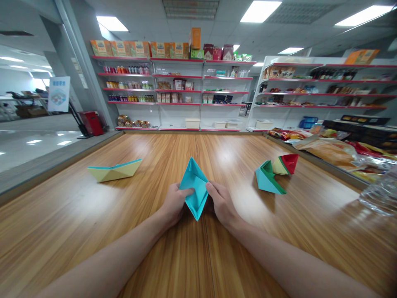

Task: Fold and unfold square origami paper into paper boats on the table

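A bright blue folded paper boat (198, 194) is held over the middle of the wooden table, its diamond-shaped opening facing me. My left hand (176, 203) grips its left side, with the thumb reaching inside the fold. On the other side, my right hand (221, 203) pinches the right edge between thumb and fingers. The fingers behind the paper are hidden. To the left sits a yellow paper boat (119, 171) with a blue rim. On the right stand a light blue and green paper boat (268, 180) and a yellow and red one (285, 164).
The wooden table (93, 231) has a raised edge. Snack packets (328, 151) lie along its right side, near a clear plastic item (381, 192). Shelves of goods (176, 76) stand beyond the far edge. A red box (91, 123) is on the floor at left.
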`<action>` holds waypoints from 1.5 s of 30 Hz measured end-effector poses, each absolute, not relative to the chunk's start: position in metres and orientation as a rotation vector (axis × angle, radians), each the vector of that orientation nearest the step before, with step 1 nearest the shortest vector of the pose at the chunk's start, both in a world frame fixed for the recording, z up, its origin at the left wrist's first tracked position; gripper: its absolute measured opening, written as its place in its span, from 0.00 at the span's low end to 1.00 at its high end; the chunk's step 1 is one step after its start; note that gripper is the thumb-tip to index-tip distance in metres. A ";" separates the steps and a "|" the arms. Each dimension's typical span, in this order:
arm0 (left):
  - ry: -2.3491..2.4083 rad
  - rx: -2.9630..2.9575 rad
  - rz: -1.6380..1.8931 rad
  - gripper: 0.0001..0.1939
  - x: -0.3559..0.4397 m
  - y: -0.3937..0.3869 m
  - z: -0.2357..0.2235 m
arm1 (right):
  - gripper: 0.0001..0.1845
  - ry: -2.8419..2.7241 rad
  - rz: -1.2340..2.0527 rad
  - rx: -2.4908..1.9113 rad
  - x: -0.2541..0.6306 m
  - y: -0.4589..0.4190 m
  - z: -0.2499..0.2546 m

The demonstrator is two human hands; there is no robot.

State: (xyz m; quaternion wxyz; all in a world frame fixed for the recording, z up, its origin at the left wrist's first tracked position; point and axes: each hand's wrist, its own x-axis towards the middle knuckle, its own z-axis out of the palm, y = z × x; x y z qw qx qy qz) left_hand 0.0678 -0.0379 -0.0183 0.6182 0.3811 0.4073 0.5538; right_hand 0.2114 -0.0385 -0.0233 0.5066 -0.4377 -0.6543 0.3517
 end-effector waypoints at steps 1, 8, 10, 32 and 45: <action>0.938 0.878 1.279 0.06 0.068 -0.038 -0.019 | 0.21 -1.585 0.845 -1.062 0.211 -0.039 -0.022; 0.832 0.872 1.258 0.11 0.069 -0.040 -0.018 | 0.21 -1.575 0.868 -1.093 0.211 -0.041 -0.017; 0.784 0.851 1.246 0.12 0.069 -0.041 -0.016 | 0.21 -1.571 0.881 -1.076 0.211 -0.042 -0.015; 0.478 0.573 1.101 0.26 0.054 -0.034 -0.014 | 0.25 -1.529 -0.363 -2.206 0.332 -0.004 0.037; 0.575 0.607 1.143 0.21 0.056 -0.046 -0.009 | 0.16 -1.657 0.644 -1.266 0.272 -0.019 -0.001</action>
